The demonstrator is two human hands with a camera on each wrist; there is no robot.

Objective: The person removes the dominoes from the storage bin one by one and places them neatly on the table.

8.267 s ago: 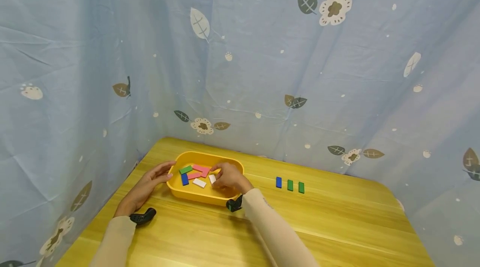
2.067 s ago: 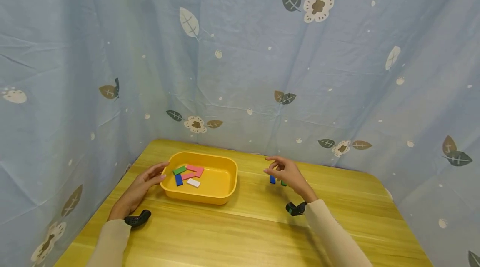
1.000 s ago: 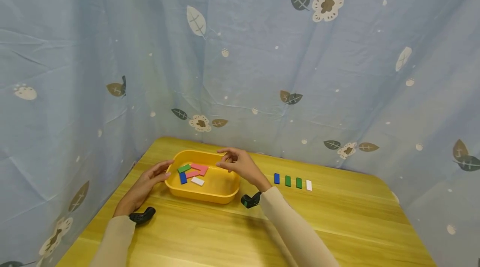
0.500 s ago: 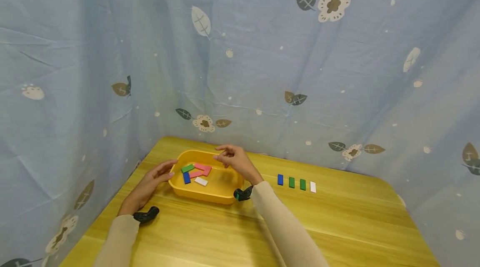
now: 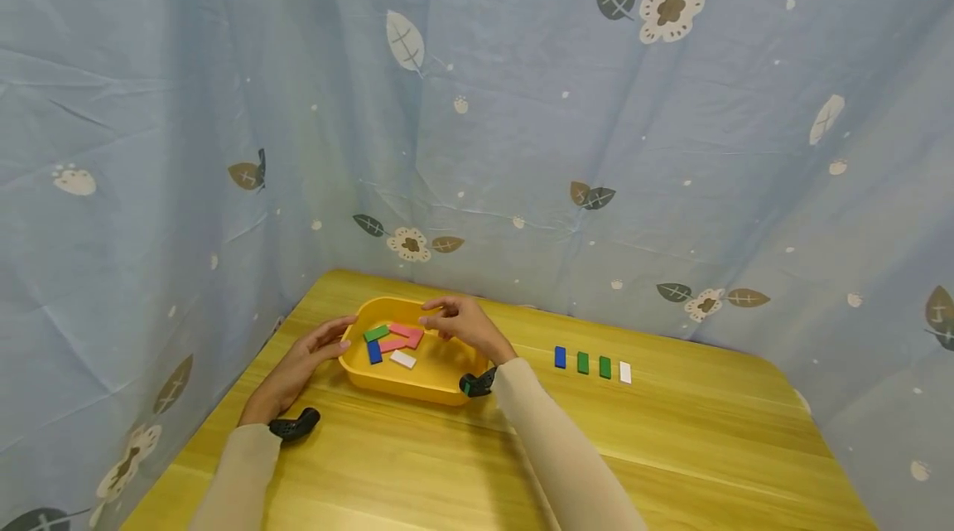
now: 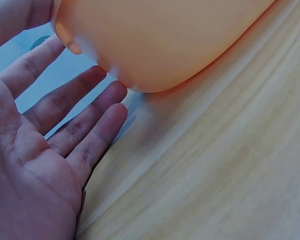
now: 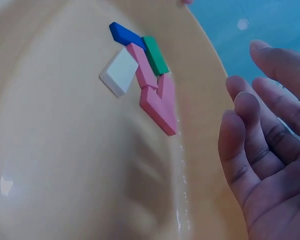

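Note:
A yellow plastic tub [image 5: 406, 388] stands at the left of the table, holding small rectangular blocks. A green block [image 5: 377, 333], a blue block [image 5: 374, 351] and several pink blocks [image 7: 159, 111] lie against one another. Beside them is a white block [image 5: 403, 359]. My left hand [image 5: 301, 363] rests against the tub's left end, fingers extended along its rim and outer wall. Over the tub's right half hovers my right hand [image 5: 469, 326], its fingers loosely bent with nothing between them. In the right wrist view its fingertips [image 7: 233, 125] are apart from the blocks.
Right of the tub, a row on the table [image 5: 671, 448] has a blue block [image 5: 560, 357], two green blocks [image 5: 594, 364] and a white block [image 5: 625, 372]. A patterned blue curtain [image 5: 507, 142] hangs behind the table and along its left side.
The white block formerly at my right fingers in the tub now ends the row on the table. My right hand has come back left over the tub. My left hand keeps its place.

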